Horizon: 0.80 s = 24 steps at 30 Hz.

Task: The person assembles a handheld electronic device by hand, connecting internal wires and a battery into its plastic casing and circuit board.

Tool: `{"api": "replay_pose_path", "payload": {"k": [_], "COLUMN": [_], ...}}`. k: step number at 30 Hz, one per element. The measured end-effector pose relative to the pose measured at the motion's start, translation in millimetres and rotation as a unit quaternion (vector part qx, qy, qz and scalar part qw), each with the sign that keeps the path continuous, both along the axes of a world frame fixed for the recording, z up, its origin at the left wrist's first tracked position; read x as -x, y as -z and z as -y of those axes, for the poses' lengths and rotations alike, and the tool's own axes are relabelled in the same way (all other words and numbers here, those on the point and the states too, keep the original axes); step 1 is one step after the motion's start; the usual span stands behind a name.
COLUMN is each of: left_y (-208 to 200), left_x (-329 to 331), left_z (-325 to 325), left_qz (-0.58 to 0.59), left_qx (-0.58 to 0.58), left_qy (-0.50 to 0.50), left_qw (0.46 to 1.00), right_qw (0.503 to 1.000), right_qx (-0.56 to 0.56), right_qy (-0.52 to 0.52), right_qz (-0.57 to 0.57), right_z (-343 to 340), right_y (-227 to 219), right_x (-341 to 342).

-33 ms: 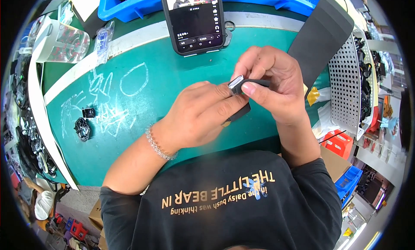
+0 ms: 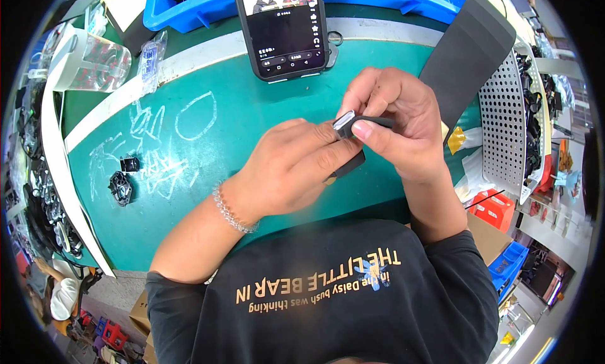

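Observation:
Over the middle of the table, both hands meet on a black strap-like piece (image 2: pixel 380 121) with a shiny silver rectangular end. My left hand (image 2: pixel 301 159) closes around it from the left, fingers pointing right, and a flat black part (image 2: pixel 351 165) sticks out below those fingers. From the right, my right hand (image 2: pixel 406 121) pinches the piece between thumb and fingers, the thumb just beside the silver end. The fingers cover much of the piece. Farther left on the green table lie a round black frame (image 2: pixel 120 188) and a small black square part (image 2: pixel 130 164).
A phone (image 2: pixel 291 43) stands beyond my hands, before a blue bin (image 2: pixel 189 14). Black foam-like sheets (image 2: pixel 463 55) and a perforated metal basket (image 2: pixel 502 115) are at right. At far left stands a clear plastic container (image 2: pixel 101 65) beside a plastic bag (image 2: pixel 150 62).

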<state>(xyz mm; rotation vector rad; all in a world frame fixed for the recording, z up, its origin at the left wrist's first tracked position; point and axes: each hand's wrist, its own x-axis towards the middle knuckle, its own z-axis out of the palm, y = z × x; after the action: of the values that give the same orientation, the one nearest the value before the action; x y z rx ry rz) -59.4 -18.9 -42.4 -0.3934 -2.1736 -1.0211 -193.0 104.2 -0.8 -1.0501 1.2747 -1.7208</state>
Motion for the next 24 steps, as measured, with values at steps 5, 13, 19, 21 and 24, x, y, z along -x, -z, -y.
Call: {"api": "replay_pose_path", "payload": {"k": [5,13,19,21,24], "left_y": [-4.6,-7.2,-7.1,-4.8,-1.8], "left_x": [-1.2,-1.6,-1.8,-1.1,0.8], "left_z": [-2.4,-1.8,-2.7,-3.1,-3.5], "left_qz": [0.012,0.021,0.024,0.010,-0.013], "left_qx": [0.007,0.006,-0.004,-0.014,-0.022], "left_qy": [-0.018,-0.015,-0.008,-0.009,-0.012], "left_qw": [1.000,1.000,1.000,1.000,1.000], "right_qw": [0.999,1.000,0.999,1.000,0.999], "right_qx": [0.025,-0.015,0.033,0.023,-0.007], "right_qy": [0.003,-0.010,0.011,0.005,-0.039], "right_qz": [-0.042,-0.011,0.000,0.020,0.018], "right_z": [0.2,2.5,2.6,2.6,4.6], "right_y": [3.6,-3.2,2.1,-0.6,1.0], "right_x": [0.2,-1.2,-6.5,-6.0,1.0]}}
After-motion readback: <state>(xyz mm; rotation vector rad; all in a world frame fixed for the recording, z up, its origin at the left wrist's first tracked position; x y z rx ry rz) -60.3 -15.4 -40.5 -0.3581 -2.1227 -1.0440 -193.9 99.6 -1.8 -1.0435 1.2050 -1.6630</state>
